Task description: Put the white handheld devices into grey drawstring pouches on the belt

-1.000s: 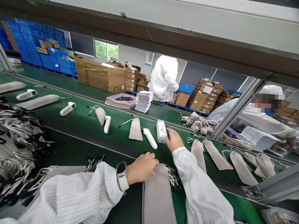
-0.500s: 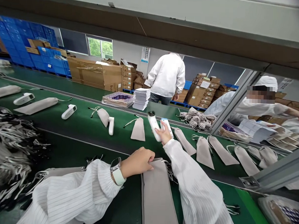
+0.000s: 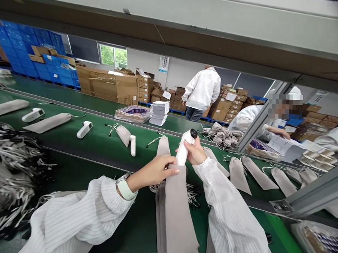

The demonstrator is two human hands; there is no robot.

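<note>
My right hand (image 3: 195, 152) grips a white handheld device (image 3: 182, 151) with a round black end, held black end up. The device's lower end is at the mouth of a long grey drawstring pouch (image 3: 179, 212); how far it reaches inside is hidden. At that mouth, my left hand (image 3: 163, 169) pinches the pouch's edge between thumb and fingers. Beneath hangs a stack of similar grey pouches (image 3: 161, 219), with white cords (image 3: 192, 196) sticking out beside it. Just behind my hands, another grey pouch (image 3: 163, 145) lies on the green belt (image 3: 101, 147).
Farther left on the belt are white devices (image 3: 85, 129) and filled-looking pouches (image 3: 50, 123). More pouches (image 3: 238, 174) lie to the right. A heap of corded pouches (image 3: 12, 179) is at left. A metal post (image 3: 266, 116) rises at right. Two co-workers in white (image 3: 204, 87) (image 3: 246, 117) are beyond.
My right hand has brought the device back toward me, to the pouch mouth. My left hand has lifted the top pouch's edge. Items on the belt have shifted right.
</note>
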